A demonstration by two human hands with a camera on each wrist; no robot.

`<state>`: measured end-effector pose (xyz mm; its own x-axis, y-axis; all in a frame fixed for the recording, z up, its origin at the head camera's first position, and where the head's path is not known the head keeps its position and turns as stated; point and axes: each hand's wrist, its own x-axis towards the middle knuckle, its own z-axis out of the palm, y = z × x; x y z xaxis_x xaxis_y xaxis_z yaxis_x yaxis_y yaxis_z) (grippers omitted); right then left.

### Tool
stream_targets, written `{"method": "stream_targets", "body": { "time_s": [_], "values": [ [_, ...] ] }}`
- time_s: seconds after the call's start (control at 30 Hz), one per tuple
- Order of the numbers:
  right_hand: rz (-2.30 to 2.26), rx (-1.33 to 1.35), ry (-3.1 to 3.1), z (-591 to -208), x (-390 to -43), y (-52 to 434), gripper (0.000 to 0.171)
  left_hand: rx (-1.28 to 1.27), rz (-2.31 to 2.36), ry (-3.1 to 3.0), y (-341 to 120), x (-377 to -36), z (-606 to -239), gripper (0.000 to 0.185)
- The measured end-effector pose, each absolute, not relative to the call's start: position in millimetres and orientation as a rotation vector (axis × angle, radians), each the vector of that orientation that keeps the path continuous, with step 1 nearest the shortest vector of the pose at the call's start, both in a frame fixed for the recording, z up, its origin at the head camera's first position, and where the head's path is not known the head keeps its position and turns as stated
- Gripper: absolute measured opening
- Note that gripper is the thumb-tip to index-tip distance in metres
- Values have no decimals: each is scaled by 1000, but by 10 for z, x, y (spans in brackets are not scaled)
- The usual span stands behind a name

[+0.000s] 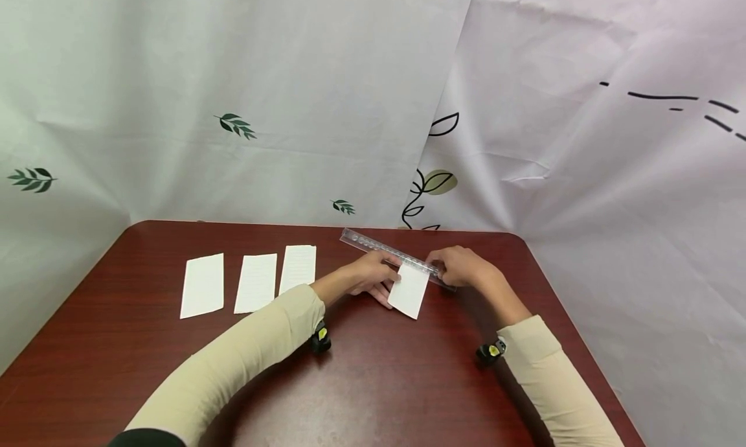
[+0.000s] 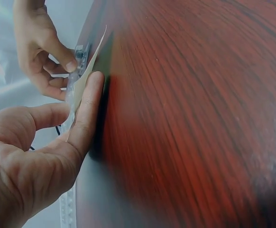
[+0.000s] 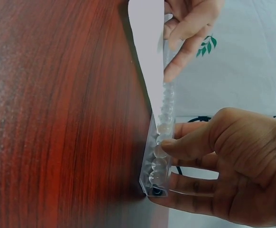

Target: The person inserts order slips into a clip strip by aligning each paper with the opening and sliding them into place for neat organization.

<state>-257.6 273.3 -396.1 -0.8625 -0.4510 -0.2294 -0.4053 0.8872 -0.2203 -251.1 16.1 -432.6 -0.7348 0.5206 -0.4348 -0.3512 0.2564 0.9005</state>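
Observation:
A clear plastic ruler (image 1: 367,241) with a row of round shapes lies slanted near the far side of the table. My left hand (image 1: 373,275) pinches a small white paper sheet (image 1: 410,291) between thumb and fingers, against the ruler's near edge. In the left wrist view the paper (image 2: 83,83) stands tilted off the tabletop, with fingers underneath it. My right hand (image 1: 463,267) grips the ruler near its right end. The right wrist view has its thumb on the front of the ruler (image 3: 159,166) and its fingers behind.
Three white paper sheets lie in a row to the left: one at far left (image 1: 202,285), one in the middle (image 1: 256,282) and one (image 1: 298,265) partly behind my left forearm. The reddish-brown table (image 1: 373,382) ends at a pale curtain (image 1: 291,110) with leaf prints.

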Motion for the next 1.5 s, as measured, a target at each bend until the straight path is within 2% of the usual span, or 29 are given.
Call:
{"method": "stream_targets", "body": {
  "time_s": [0.27, 0.47, 0.7, 0.87, 1.1, 1.33, 1.5],
  "values": [
    [-242, -701, 2791, -4031, -2641, 2778, 42, 155, 1591, 1814, 236, -2472, -4320, 54],
    [-194, -782, 2834, -4491, -2974, 3010, 43, 164, 1596, 1806, 302, -2448, -4325, 58],
    [-214, -737, 2804, -4113, -2702, 2823, 40, 150, 1593, 1816, 326, -2434, -4326, 61],
    [-216, -839, 2830, -4397, -2870, 2977, 40, 159, 1593, 1820, 357, -2409, -4333, 58],
    [-210, -861, 2848, -4524, -2954, 3030, 41, 165, 1593, 1816, 401, -2385, -4337, 58],
    [-212, -821, 2821, -4445, -2936, 2999, 40, 164, 1570, 1792, 435, -2367, -4321, 61],
    [-199, -769, 2848, -4654, -3081, 3091, 41, 174, 1576, 1765, 469, -2344, -4320, 62]
  ]
}}
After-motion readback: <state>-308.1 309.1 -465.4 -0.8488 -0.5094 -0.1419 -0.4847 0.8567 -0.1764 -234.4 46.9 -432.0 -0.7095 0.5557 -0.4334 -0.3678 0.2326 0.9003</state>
